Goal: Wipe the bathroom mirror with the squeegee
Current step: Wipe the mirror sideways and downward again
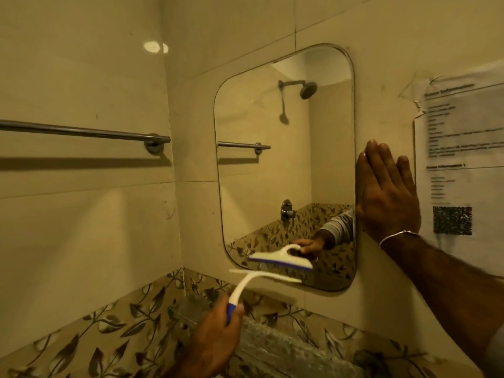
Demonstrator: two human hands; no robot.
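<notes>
A rounded rectangular mirror (pixel 286 165) hangs on the cream tiled wall. My left hand (pixel 218 334) grips the blue-and-white handle of a white squeegee (pixel 261 278). The squeegee's blade lies against the mirror's lower left edge, and its reflection shows just above it. My right hand (pixel 387 192) presses flat on the wall beside the mirror's right edge, fingers straight and pointing up.
A metal towel rail (pixel 81 132) runs along the left wall. A taped paper notice (pixel 461 148) with a QR code hangs right of my right hand. A glass shelf (pixel 191 309) sits below the mirror, above leaf-patterned tiles. The mirror reflects a shower head and tap.
</notes>
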